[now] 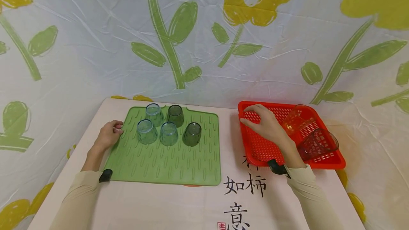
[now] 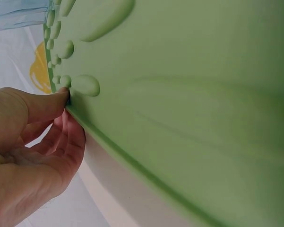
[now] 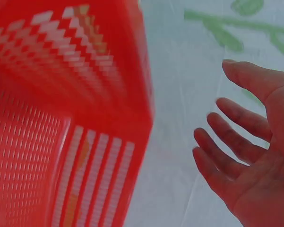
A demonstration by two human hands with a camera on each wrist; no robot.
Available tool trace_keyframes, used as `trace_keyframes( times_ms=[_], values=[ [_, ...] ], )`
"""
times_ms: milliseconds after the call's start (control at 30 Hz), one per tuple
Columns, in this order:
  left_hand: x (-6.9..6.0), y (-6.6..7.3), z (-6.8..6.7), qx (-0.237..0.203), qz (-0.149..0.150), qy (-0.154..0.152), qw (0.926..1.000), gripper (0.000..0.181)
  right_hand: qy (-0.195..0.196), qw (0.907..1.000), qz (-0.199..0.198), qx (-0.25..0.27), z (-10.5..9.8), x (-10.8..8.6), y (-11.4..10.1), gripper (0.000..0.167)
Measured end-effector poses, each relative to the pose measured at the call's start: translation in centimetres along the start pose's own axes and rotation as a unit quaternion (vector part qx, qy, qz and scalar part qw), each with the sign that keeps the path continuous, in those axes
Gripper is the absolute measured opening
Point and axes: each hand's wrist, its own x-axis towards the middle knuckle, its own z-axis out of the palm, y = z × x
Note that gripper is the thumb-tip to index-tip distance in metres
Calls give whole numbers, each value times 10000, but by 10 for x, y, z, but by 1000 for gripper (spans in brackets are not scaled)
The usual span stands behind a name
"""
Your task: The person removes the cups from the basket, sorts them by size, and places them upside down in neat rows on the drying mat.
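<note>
At the left edge of a green drying mat (image 1: 166,162), my left hand (image 1: 108,135) pinches the rim, thumb on top and fingers curled beneath in the left wrist view. Three bluish glasses, one of them front left (image 1: 147,132), and two grey glasses, one at the right (image 1: 192,135), stand on the mat, seemingly upside down. My right hand (image 1: 266,123) hovers over the left part of a red basket (image 1: 244,139), fingers spread apart and holding nothing. Inside the basket, an amber glass (image 1: 295,118) and a dark glass (image 1: 317,144) lean towards its right side.
A pale cloth with black characters (image 1: 236,185) covers the table. Behind it hangs a white sheet printed with flowers (image 1: 211,81). Between mat and basket lies a narrow strip of tablecloth.
</note>
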Motion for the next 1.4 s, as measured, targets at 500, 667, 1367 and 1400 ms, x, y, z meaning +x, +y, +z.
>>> trace_keyframes(
  times_ms=[500,667,1367,1400],
  values=[
    [-4,0,0,-25,23,-20,10000,38,1524,9859,642,-250,-49,-60,40,39],
    [-5,-1,0,-42,36,0,10000,37,1883,9765,1021,-255,-61,-81,53,41],
    [-2,-2,1,-103,63,55,9999,37,2510,9196,3016,-217,-63,-159,110,97],
    [-2,-2,1,-91,67,63,9999,37,2543,9174,3056,-161,-61,-161,112,100]
  ],
)
